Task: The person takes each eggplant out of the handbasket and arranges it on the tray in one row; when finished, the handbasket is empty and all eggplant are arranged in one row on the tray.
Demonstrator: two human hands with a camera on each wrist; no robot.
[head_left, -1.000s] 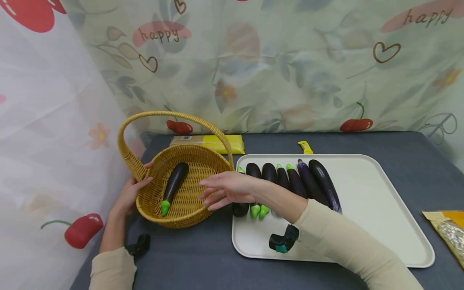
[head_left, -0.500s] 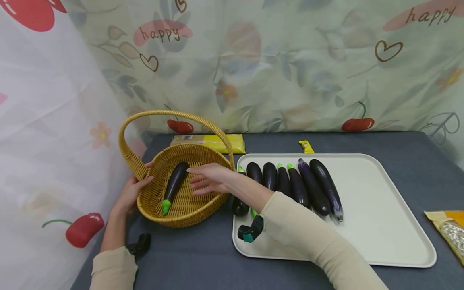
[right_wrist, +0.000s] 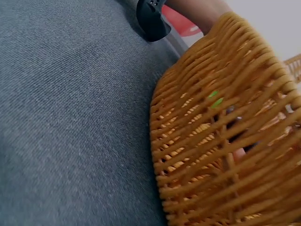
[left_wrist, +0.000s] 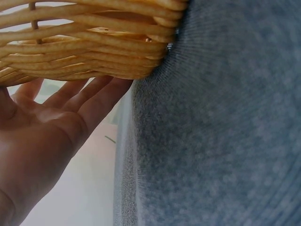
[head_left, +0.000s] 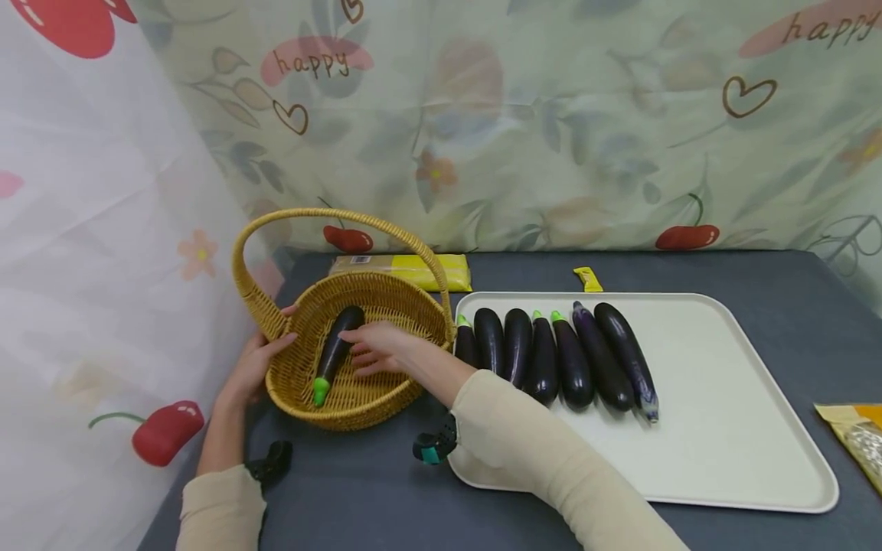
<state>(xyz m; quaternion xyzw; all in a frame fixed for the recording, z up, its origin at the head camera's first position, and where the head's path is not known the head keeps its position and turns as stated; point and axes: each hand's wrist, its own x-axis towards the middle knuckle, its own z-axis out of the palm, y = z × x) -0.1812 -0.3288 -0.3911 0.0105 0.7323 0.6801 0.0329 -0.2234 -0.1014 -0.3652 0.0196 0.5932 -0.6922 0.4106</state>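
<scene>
My left hand [head_left: 249, 369] holds the left side of a round wicker basket [head_left: 347, 417], thumb over the rim near the handle's base. In the left wrist view, the fingers [left_wrist: 96, 94] lie against the basket's outer wall. A dark eggplant [head_left: 334, 353] with a green stem end lies aslant on the basket floor. My right hand [head_left: 380, 348] reaches over the basket's right rim, its fingers extended and relaxed, index fingertip at the eggplant's right edge. Contact there is hard to tell. The right wrist view mostly shows the woven wall, with the hand barely visible through it.
A white tray [head_left: 730, 428] with several eggplants [head_left: 570, 363] in a row stands right of the basket. Behind lie a yellow packet [head_left: 430, 272] and a small yellow wrapper [head_left: 588, 279]. Another packet [head_left: 857, 436] sits at far right. The basket's tall handle [head_left: 344, 218] arches over it.
My right hand has moved left, from over the basket's right side to beside the eggplant. My left hand and the basket have stayed in place; the view has shifted slightly.
</scene>
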